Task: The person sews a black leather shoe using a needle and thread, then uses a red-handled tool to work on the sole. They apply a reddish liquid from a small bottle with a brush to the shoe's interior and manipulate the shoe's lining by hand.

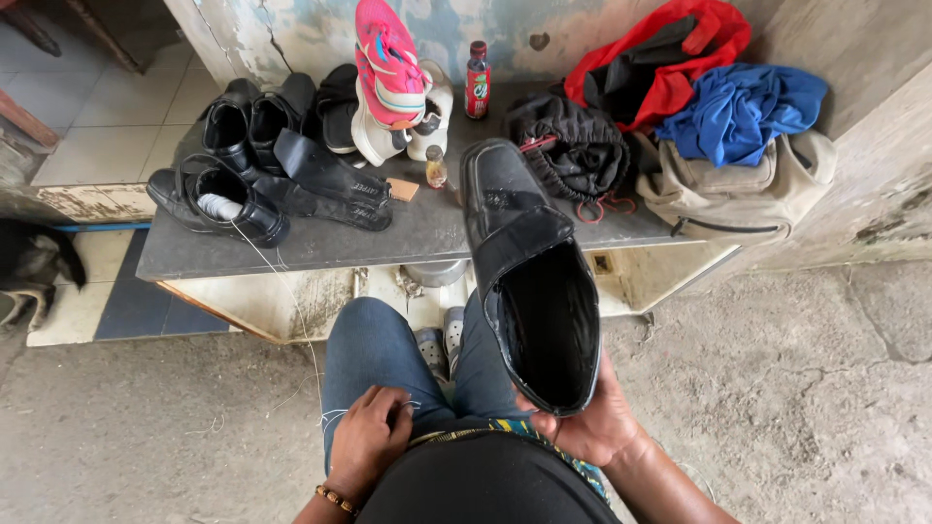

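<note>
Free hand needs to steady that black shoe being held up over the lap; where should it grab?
Probably the toe end of the black shoe, coming from the left. The right hand already cups the heel from below, the opening faces up, and the toe points away toward the bench. The left hand rests on the thigh with thread.

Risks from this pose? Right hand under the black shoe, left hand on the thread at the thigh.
1. The black shoe is held only at its heel by the right hand; it may tip or slip off.
2. The white thread runs from the left hand up to the bench; a tug might snag the shoes there.
3. The small bottle stands close to the shoe's toe and could be knocked over.
</note>
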